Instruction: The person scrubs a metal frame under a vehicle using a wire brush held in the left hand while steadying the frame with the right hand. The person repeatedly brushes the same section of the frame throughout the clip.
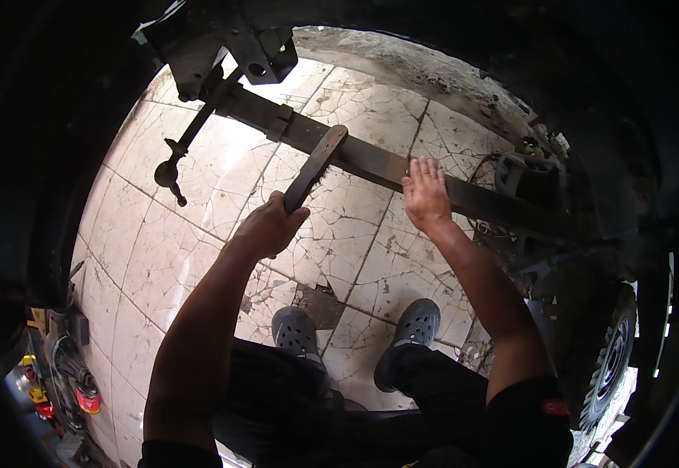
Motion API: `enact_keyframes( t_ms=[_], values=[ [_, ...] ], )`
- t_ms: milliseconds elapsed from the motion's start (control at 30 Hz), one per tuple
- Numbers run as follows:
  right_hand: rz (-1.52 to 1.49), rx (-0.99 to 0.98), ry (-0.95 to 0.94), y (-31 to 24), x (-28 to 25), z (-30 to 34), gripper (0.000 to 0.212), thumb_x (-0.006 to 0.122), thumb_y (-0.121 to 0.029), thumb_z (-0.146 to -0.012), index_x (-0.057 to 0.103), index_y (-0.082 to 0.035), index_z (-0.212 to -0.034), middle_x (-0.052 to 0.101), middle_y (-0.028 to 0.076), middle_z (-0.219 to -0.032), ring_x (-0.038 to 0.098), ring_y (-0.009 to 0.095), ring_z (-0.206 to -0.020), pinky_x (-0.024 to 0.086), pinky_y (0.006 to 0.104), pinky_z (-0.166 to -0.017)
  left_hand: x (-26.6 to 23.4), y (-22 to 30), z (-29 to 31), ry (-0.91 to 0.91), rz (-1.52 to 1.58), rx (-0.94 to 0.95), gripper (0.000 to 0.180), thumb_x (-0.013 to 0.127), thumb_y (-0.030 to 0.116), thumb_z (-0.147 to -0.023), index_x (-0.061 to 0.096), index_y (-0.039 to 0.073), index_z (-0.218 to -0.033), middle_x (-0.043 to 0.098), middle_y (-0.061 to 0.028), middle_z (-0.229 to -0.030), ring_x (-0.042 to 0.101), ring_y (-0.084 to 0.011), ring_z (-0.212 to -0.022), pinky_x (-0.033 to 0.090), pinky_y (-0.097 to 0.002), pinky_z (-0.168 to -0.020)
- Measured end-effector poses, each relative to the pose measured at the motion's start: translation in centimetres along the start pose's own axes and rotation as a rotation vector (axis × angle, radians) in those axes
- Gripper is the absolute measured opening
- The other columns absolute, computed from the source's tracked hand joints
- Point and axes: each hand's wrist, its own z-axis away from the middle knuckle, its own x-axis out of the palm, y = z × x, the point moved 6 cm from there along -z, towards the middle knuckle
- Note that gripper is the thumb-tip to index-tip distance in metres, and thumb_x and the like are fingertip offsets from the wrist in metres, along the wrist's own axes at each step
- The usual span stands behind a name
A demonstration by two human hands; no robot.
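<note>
A long dark metal beam (pixel 308 134) crosses in front of me, running from the upper left down to the right. My left hand (pixel 267 226) is closed round the handle of a brush (pixel 316 165) with a long worn body. Dark bristles show along its right side, and its far end overlaps the beam. Farther right, my right hand (pixel 427 195) lies with fingers stretched out against the beam, holding nothing. A brownish patch marks the metal just left of those fingers.
Near the beam's left end hangs a rod with a ball-shaped joint (pixel 166 173), beneath a dark bracket (pixel 257 69). A treaded wheel (pixel 608 363) stands at right. Clutter with a red can (pixel 88 401) sits lower left. My grey clogs (pixel 417 321) rest on cracked tiles (pixel 191 234).
</note>
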Motion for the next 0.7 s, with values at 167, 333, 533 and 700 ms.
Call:
enact_keyframes(
  t_ms=[167, 333, 533, 700],
  values=[
    [-0.057, -0.095, 0.058, 0.2, -0.8, -1.2, 0.051, 0.036, -0.036, -0.103, 0.048, 0.002, -0.135, 0.047, 0.022, -0.142, 0.038, 0.037, -0.136, 0.027, 0.0466, -0.115, -0.2, 0.3, 0.2, 0.027, -0.005, 0.013, 0.056, 0.055, 0.046, -0.096, 0.048, -0.006, -0.115, 0.065, -0.0201, -0.09, 0.068, -0.0275, -0.072, 0.055, -0.0381, -0.056],
    [0.092, 0.06, 0.031, 0.3, -1.0, -2.1, 0.049, 0.038, -0.035, -0.102, 0.05, 0.002, -0.13, 0.05, 0.022, -0.138, 0.042, 0.036, -0.133, 0.028, 0.0468, -0.114, 0.3, 0.0, -0.4, 0.027, -0.036, 0.044, 0.057, 0.053, 0.047, -0.097, 0.048, -0.006, -0.117, 0.065, -0.022, -0.095, 0.068, -0.0305, -0.08, 0.054, -0.0409, -0.067],
    [-0.136, -0.008, -0.075, -3.5, -0.1, -3.0, 0.059, 0.026, -0.041, -0.104, 0.041, 0.002, -0.142, 0.038, 0.022, -0.15, 0.031, 0.035, -0.143, 0.02, 0.0449, -0.119, -0.2, 0.9, 0.7, -0.036, 0.005, -0.022, 0.059, 0.051, 0.048, -0.097, 0.047, -0.006, -0.12, 0.065, -0.0249, -0.101, 0.067, -0.0342, -0.09, 0.052, -0.0441, -0.078],
    [-0.067, 0.138, -0.247, 0.6, -1.5, -3.3, 0.056, 0.029, -0.04, -0.104, 0.046, 0.001, -0.136, 0.046, 0.022, -0.143, 0.038, 0.035, -0.138, 0.023, 0.0454, -0.118, 0.0, -0.3, -0.2, 0.045, -0.046, 0.042, 0.057, 0.055, 0.047, -0.096, 0.049, -0.006, -0.117, 0.065, -0.0213, -0.09, 0.068, -0.0284, -0.071, 0.055, -0.0396, -0.06]
  ],
)
